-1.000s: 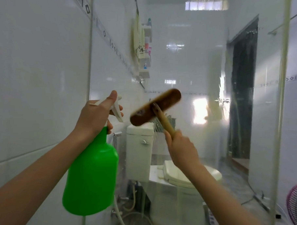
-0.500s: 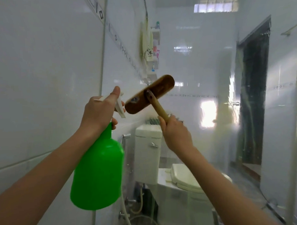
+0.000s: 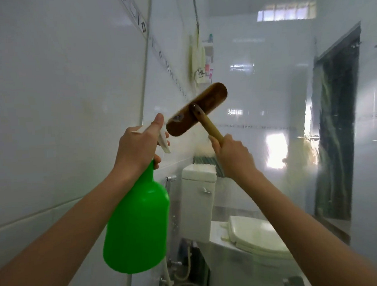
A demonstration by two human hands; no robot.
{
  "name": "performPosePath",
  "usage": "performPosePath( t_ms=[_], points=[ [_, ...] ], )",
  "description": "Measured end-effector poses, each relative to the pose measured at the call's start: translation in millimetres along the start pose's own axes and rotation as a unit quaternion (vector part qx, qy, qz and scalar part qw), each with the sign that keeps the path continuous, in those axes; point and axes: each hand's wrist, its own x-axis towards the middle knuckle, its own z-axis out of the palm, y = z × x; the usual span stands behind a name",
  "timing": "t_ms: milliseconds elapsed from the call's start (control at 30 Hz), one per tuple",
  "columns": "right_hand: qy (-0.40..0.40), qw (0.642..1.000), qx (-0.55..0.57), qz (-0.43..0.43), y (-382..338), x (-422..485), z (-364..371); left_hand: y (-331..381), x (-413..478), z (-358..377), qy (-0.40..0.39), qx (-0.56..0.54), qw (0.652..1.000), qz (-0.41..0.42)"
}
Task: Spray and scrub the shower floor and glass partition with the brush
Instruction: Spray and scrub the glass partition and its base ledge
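Brush [image 3: 198, 109] has climbed since a second ago and now sits well above the toilet tank [image 3: 197, 203], its head tilted, right end higher. Glass partition [image 3: 278, 85] fills the far view. Seen through it: the tank, closed toilet lid [image 3: 252, 237], a dark doorway [image 3: 338, 125] at right, and a towel [image 3: 198, 60] and small shelf [image 3: 208, 49] hanging far up. White tiled wall [image 3: 52, 105] runs along the left. The brush's wooden back faces the camera, bristles pointing away toward the glass; contact with the glass cannot be confirmed. Its pale handle [image 3: 210, 127] slants down-right into the right hand [image 3: 232, 156], fingers wrapped tight round it in a fist. Green spray bottle [image 3: 137, 227] hangs near left, just beside the brush's lower end. Left hand [image 3: 138, 149] grips its neck, fingers curled, thumb stretched along the top of the sprayer, white trigger [image 3: 164, 144] poking out below.
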Motion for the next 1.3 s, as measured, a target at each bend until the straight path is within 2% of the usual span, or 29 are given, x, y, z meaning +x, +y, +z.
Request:
performPosePath(
  t_ms=[200,433,533,633,767,900,1000,1067,1133,1300],
  points=[
    [-0.044,0.996,-0.036,0.072,51,-112,-10,6,1,0,0.003,-0.025,1.0,0.008],
    [0.014,1.0,-0.009,0.013,7,12,-23,2,-5,9,-0.03,-0.039,0.999,-0.009],
    [0.007,0.999,-0.006,0.044,52,-49,-32,3,-10,12,-0.042,-0.044,0.998,-0.001],
    [-0.004,0.992,0.009,0.126,96,-127,-40,6,-14,15,-0.052,-0.066,0.996,0.003],
    [0.033,0.994,0.019,0.101,89,-64,-59,6,-17,21,-0.066,-0.082,0.994,0.002],
    [0.091,0.987,0.05,0.125,80,2,-89,5,-22,26,-0.066,-0.1,0.993,-0.003],
    [0.072,0.981,0.07,0.168,120,-78,-70,7,-26,29,-0.064,-0.117,0.991,-0.004],
    [0.048,0.966,0.08,0.24,143,-153,-55,7,-30,31,-0.07,-0.128,0.989,-0.008],
    [0.038,0.959,0.08,0.271,151,-183,-53,7,-34,35,-0.082,-0.135,0.987,-0.005],
    [0.079,0.97,0.099,0.206,144,-92,-97,4,-42,43,-0.111,-0.153,0.982,-0.01]
  ],
)
